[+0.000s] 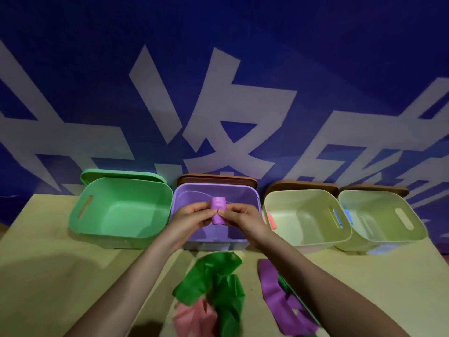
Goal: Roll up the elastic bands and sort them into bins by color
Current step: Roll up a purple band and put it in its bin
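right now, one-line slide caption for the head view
Both hands, left hand and right hand, hold a rolled purple elastic band over the purple plastic bin.

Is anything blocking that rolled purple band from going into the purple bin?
Nothing visible does. Both hands, left hand and right hand, pinch the rolled purple band right above the open purple bin, whose inside shows no lid or other object. It looks ready to drop straight in.

Cropped white characters on blue backdrop [73, 57], unreadable
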The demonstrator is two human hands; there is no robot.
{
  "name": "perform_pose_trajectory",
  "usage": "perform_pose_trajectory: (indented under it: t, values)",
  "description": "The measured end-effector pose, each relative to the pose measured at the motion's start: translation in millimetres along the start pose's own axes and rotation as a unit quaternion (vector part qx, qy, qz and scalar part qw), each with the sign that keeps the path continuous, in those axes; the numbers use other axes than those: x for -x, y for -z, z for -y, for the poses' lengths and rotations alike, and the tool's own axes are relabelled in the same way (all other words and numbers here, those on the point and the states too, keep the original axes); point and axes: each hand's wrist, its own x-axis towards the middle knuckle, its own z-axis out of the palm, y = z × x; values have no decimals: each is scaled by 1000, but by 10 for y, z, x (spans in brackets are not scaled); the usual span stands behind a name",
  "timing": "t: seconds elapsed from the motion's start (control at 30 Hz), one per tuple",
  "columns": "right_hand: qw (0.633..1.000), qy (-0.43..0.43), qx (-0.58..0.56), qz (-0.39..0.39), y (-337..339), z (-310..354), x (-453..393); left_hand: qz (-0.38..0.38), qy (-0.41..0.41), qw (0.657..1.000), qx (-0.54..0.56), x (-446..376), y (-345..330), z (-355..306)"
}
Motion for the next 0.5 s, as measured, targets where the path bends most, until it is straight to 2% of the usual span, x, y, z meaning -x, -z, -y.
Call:
perform_pose_trajectory:
  t: [0.07, 0.17, 0.27, 0.37, 0.5]
  values:
    - [999, -13, 43, -20, 3, -68, -238, -61, -59, 987, -137, -190, 174, 40]
    - [985, -60, 132, -91, 63, -207, -606, -169, -158, 917, -325, -379, 482, 142]
    - [959, -143, 212, -124, 120, -370, -935, -242, -164, 858, -423, -454, 693, 297]
    - [912, -210, 338, -100, 54, -588, -1187, -242, -139, 854, -439, -507, 748, 399]
    - [896, -207, 375, -118, -20, -818, -1381, -240, -127, 867, -418, -578, 737, 411]
